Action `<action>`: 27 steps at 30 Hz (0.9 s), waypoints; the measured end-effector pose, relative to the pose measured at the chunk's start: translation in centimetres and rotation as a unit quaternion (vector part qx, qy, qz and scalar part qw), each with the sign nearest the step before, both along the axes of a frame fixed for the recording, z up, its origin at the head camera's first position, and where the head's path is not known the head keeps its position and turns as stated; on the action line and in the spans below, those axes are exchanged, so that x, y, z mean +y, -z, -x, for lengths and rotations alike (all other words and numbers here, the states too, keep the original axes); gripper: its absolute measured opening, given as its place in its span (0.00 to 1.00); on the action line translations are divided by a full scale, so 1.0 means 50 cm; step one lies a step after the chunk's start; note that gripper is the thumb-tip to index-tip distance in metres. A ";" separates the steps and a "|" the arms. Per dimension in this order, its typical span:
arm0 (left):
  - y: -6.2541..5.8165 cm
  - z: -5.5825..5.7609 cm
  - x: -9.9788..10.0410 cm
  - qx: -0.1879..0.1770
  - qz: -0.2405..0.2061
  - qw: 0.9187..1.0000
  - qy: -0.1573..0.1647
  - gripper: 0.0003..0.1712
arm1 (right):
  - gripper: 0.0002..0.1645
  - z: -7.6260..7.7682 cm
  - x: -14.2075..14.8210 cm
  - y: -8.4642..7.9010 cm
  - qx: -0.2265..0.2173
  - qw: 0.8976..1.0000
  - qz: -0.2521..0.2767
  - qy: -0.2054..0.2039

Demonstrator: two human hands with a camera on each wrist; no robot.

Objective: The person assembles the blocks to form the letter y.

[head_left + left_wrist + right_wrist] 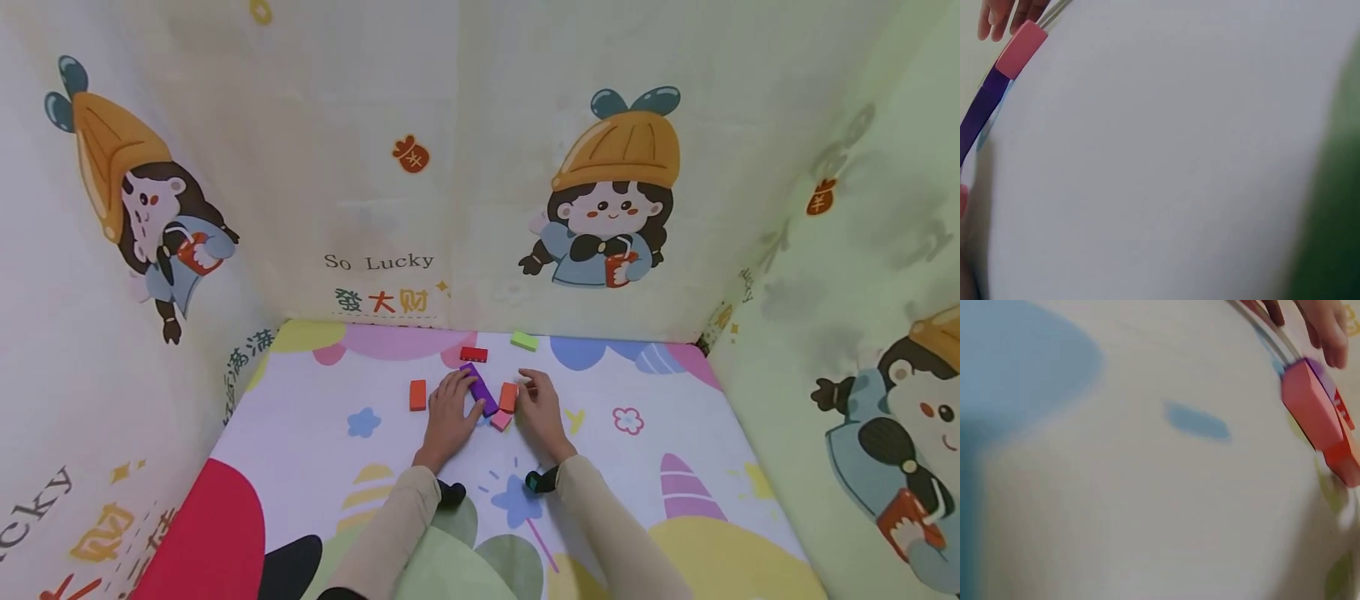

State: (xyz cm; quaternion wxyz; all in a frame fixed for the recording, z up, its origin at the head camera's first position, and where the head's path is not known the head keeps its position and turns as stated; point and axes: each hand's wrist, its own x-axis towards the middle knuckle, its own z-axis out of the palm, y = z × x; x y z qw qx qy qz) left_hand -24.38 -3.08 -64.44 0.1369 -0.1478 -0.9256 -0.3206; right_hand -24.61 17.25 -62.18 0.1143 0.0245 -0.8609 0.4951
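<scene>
A long purple block (480, 390) lies slantwise on the patterned cloth between both hands. At its lower end sit a pink block (501, 420) and an orange block (508, 397), close together. My left hand (450, 412) is at the purple block's left side, fingertips by its upper part and thumb near the lower part; whether they touch it is unclear. Beside the orange block is my right hand (542, 408), its fingers loosely bent and apparently holding nothing. The right wrist view shows the pink block (1313, 406) up close, with fingers hanging above it.
Another orange block (417, 395) lies left of the left hand. Farther back are a red block (474, 354) and a light green block (524, 341). Printed cloth walls (480, 208) enclose the back and both sides of the surface.
</scene>
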 end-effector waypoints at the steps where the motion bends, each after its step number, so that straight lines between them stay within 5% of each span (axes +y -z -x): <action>1: -0.001 0.001 0.000 0.002 -0.001 1.000 0.000 0.32 | 0.21 0.008 0.003 -0.001 -0.002 1.000 -0.002 0.004; 9: -0.006 0.002 0.001 -0.012 0.011 1.000 -0.010 0.31 | 0.24 0.079 0.037 -0.016 -0.001 0.997 -0.077 -0.016; 14: -0.005 0.001 0.001 -0.006 0.019 1.000 -0.013 0.31 | 0.26 0.123 0.067 -0.029 0.011 0.984 -0.172 -0.045; 27: -0.004 0.001 0.002 -0.030 0.016 0.999 -0.015 0.31 | 0.38 0.180 0.082 -0.076 -0.083 0.964 -0.243 -0.074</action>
